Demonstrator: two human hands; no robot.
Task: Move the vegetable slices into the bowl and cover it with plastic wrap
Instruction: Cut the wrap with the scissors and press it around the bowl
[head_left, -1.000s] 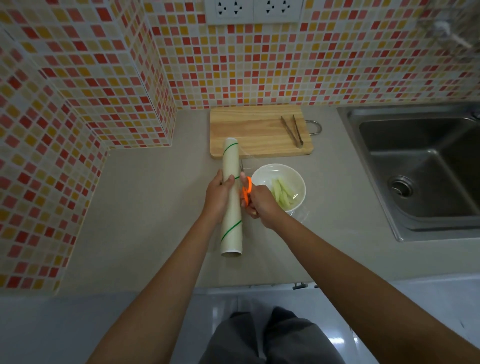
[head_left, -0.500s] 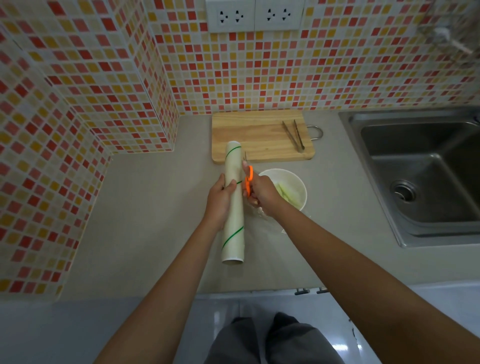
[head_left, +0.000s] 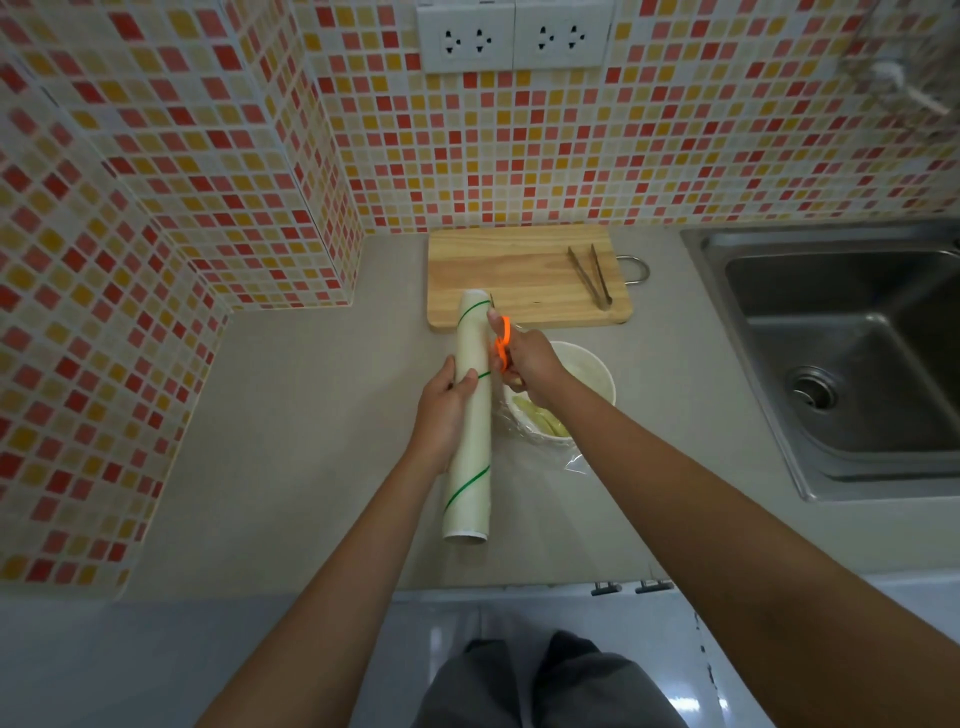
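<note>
My left hand (head_left: 444, 410) grips a long white roll of plastic wrap (head_left: 470, 441) with green stripes, lying lengthwise on the counter. My right hand (head_left: 530, 366) holds orange-handled scissors (head_left: 502, 343) right beside the roll, blades pointing away along its far end. A white bowl (head_left: 597, 374) with pale green vegetable slices (head_left: 545, 418) sits just right of the roll, partly hidden under my right wrist. Clear plastic film (head_left: 540, 457) drapes over the bowl's near side and lies on the counter in front of it.
A wooden cutting board (head_left: 514, 275) with metal tongs (head_left: 592, 275) lies against the tiled wall behind the bowl. A steel sink (head_left: 852, 353) fills the right side. The counter's front edge runs below the roll. Tiled walls close the left corner.
My right hand with the scissors has travelled away from me along the roll, from near its middle to its far end. The film over the bowl has loosened. The left hand holds still.
</note>
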